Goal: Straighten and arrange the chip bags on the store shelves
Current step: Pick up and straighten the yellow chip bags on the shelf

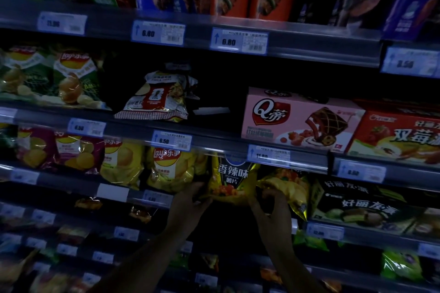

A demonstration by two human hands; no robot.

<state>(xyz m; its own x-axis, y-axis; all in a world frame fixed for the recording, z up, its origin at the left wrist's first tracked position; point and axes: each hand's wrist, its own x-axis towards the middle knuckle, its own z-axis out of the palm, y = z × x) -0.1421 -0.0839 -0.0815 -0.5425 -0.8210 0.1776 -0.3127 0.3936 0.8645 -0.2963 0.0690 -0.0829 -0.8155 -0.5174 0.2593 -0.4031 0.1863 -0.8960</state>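
Note:
A yellow and black chip bag (232, 179) stands upright on the third shelf down, between my two hands. My left hand (192, 197) grips its lower left corner. My right hand (271, 200) pinches its lower right edge, next to a second yellow bag (289, 188) that leans tilted to the right. Two yellow Lay's bags (171, 169) stand just left of them. A white and red chip bag (157, 100) slumps alone on the shelf above, with dark gaps on both sides of it.
Purple Lay's bags (59, 150) and green Lay's bags (59, 76) fill the left side. A pink cake box (297, 119), a red box (400, 135) and a dark box (357, 204) stand at the right. Price rails (238, 41) front each shelf. The light is dim.

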